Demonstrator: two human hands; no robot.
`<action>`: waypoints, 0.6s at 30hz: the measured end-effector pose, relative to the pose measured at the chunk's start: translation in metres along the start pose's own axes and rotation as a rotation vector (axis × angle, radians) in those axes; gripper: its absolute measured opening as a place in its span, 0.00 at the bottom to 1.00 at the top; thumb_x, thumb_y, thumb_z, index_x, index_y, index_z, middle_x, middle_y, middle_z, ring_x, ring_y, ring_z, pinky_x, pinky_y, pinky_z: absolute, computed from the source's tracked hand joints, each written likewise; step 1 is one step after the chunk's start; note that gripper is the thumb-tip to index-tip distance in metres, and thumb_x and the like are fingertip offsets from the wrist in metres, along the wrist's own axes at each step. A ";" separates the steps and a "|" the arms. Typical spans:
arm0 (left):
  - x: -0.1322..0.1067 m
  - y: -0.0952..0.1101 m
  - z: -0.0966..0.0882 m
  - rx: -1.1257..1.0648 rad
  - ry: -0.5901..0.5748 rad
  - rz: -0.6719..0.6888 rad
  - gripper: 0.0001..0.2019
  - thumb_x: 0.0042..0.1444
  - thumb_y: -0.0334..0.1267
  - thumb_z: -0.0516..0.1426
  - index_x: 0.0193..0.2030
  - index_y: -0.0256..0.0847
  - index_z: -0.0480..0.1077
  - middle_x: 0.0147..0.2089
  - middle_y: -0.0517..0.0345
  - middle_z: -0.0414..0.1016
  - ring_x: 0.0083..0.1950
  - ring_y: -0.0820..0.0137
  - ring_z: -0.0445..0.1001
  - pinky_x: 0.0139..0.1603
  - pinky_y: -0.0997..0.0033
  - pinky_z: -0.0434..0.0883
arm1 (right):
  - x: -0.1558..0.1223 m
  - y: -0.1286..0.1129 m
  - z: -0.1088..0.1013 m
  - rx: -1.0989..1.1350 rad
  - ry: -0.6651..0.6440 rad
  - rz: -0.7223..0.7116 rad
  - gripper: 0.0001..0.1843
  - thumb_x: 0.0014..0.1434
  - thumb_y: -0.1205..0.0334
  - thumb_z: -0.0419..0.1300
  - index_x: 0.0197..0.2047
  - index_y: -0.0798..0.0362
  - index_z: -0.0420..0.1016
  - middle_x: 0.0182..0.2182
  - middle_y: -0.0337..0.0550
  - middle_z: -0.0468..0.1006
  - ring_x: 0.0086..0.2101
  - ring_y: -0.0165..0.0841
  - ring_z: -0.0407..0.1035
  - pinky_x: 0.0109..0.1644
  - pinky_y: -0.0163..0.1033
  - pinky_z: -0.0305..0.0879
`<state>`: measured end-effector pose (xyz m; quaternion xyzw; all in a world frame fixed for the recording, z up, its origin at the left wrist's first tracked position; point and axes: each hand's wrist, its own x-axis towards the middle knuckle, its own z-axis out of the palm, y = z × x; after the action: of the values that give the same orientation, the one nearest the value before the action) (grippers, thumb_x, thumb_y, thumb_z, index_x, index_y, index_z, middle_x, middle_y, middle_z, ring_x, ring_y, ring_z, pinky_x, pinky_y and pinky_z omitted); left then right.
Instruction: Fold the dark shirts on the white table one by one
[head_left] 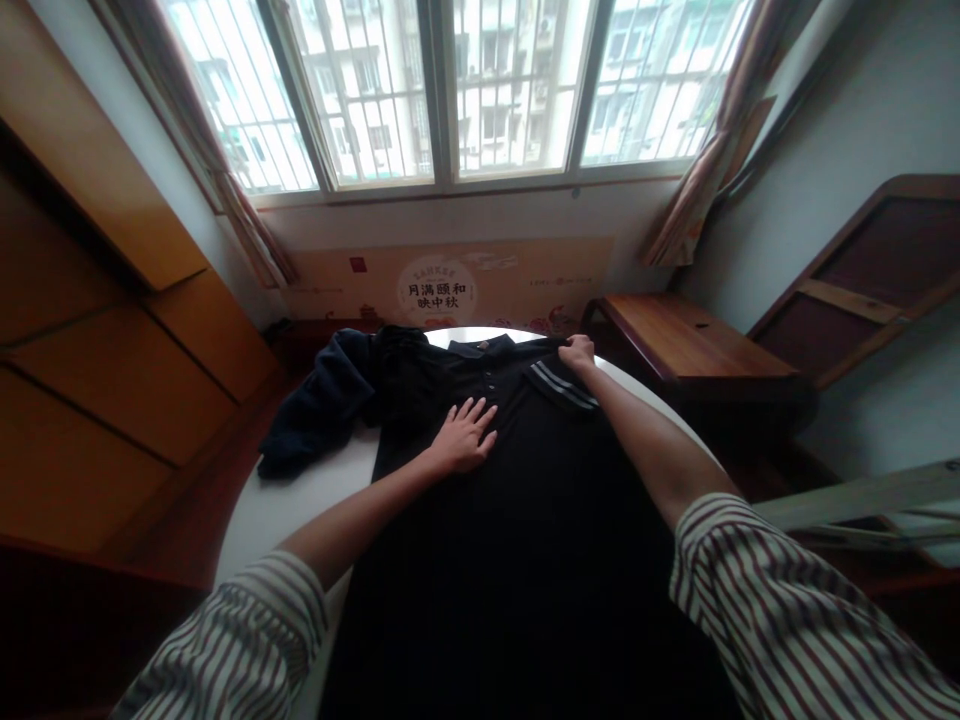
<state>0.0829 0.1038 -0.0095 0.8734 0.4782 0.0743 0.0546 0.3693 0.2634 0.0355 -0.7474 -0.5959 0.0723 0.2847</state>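
A black polo shirt [525, 530] lies spread over the white round table [345, 480], its collar and buttons toward the window. Flat on the shirt's chest, just below the buttons, rests my left hand [463, 437], fingers spread. At the shirt's right shoulder my right hand [577, 355] has its fingers closed on the fabric. The sleeve with white stripes at its cuff lies folded just below that hand. Dark clothes [322, 395], navy and black, are bunched at the shirt's upper left, overlapping its left sleeve area.
A wooden side table [690, 335] stands beyond the right edge of the white table. Wooden cabinets [112, 380] line the left. Ahead are a barred window [510, 90] with curtains and a printed banner [525, 270] below it. A brown framed panel [862, 270] leans at the right wall.
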 end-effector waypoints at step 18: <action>0.115 -0.086 -0.049 0.180 0.016 -0.273 0.21 0.67 0.41 0.49 0.57 0.25 0.70 0.60 0.27 0.69 0.65 0.44 0.65 0.68 0.36 0.47 | -0.081 0.010 -0.008 -0.244 -0.318 -0.218 0.33 0.68 0.38 0.44 0.71 0.41 0.57 0.71 0.47 0.52 0.68 0.53 0.45 0.66 0.68 0.42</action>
<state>0.0641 0.2483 0.0332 0.8010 0.5976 0.0301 -0.0182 0.3589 0.1835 0.0183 -0.6869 -0.7146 0.0854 0.1009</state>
